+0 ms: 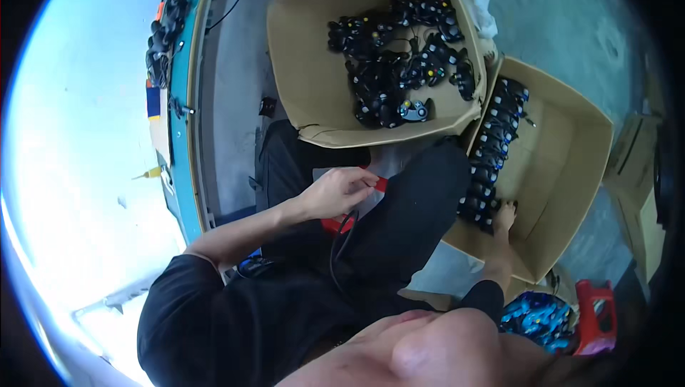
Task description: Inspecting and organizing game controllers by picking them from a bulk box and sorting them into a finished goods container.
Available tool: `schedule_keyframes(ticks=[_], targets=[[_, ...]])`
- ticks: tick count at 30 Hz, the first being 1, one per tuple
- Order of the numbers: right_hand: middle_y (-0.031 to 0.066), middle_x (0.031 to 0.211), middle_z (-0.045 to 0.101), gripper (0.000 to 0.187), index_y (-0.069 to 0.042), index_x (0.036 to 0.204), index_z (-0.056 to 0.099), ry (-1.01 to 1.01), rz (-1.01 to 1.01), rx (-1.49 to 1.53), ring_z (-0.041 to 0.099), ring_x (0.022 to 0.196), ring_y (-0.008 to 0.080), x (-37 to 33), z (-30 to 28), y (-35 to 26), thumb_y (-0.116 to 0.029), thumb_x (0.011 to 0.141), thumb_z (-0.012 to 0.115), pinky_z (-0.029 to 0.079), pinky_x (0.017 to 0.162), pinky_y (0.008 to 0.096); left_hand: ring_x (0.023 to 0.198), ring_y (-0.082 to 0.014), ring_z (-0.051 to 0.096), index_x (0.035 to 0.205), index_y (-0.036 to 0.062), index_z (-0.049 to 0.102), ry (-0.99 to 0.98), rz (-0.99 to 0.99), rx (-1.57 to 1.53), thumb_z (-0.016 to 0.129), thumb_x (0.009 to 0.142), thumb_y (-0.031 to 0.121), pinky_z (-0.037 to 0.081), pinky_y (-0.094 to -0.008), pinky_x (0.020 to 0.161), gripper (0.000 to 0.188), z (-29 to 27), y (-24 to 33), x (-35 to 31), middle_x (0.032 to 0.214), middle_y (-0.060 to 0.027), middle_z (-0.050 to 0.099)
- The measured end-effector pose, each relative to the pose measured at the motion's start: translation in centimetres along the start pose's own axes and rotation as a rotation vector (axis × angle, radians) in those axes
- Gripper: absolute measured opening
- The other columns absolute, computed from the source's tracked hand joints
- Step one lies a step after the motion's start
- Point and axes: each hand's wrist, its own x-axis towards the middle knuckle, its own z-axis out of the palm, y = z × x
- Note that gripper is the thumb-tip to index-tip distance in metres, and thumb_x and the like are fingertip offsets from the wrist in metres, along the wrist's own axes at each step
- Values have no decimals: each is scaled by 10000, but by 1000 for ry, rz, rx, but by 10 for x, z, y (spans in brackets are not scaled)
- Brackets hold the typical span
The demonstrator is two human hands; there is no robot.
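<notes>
My right hand [505, 217] reaches into the open cardboard box on the right [571, 166]. Its fingers are on the nearest black game controller [479, 210], at the near end of a neat row of black controllers [496, 137] along the box's left wall. My left hand [339, 191] rests over my lap with its fingers curled, beside a red and white thing [378, 186]. A black cable [339, 244] runs down from under it. Whether the left hand grips anything is hidden.
A second open cardboard box [300, 66] ahead holds a loose, tangled pile of black controllers [399, 59]. A teal-edged bench [182, 102] with dark gear runs along the left. A red stool [594, 316] and a blue bundle [539, 319] sit at the lower right.
</notes>
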Motion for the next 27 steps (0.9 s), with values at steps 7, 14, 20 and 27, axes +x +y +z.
schedule_keyframes(ticks=[7, 14, 20, 27], targets=[[109, 1560, 464, 1019, -183, 1597, 345, -179, 52, -100, 420, 1468, 310, 15, -24, -15, -309, 750, 896, 356, 1185, 629, 956, -235, 747, 1250, 2, 686, 6, -3, 42, 653, 1009, 171, 601, -350, 869, 296, 8, -11, -13, 1101, -143, 753], [125, 1608, 400, 1256, -192, 1643, 215, -211, 73, -199, 401, 1487, 304, 35, -33, -26, -323, 638, 957, 328, 1202, 634, 962, -234, 746, 1238, 11, 690, 3, -42, 43, 659, 1000, 166, 600, -358, 853, 285, 7, -9, -9, 1130, -140, 746], [144, 1639, 349, 1276, -174, 1637, 216, -121, 54, -144, 306, 1540, 323, 29, -29, -23, -335, 618, 967, 265, 1242, 599, 953, -232, 756, 1225, 15, 699, 143, 80, 200, 667, 995, 169, 606, -364, 824, 279, -40, -1, -17, 1101, -150, 752], [241, 1603, 350, 1026, -43, 1586, 286, 291, 5, -35, 307, 1515, 401, -17, -57, -45, -250, 764, 863, 283, 1231, 563, 844, -223, 734, 1091, 3, 732, 1081, -69, 352, 687, 984, 166, 573, -349, 760, 201, -222, -76, -103, 928, -146, 748]])
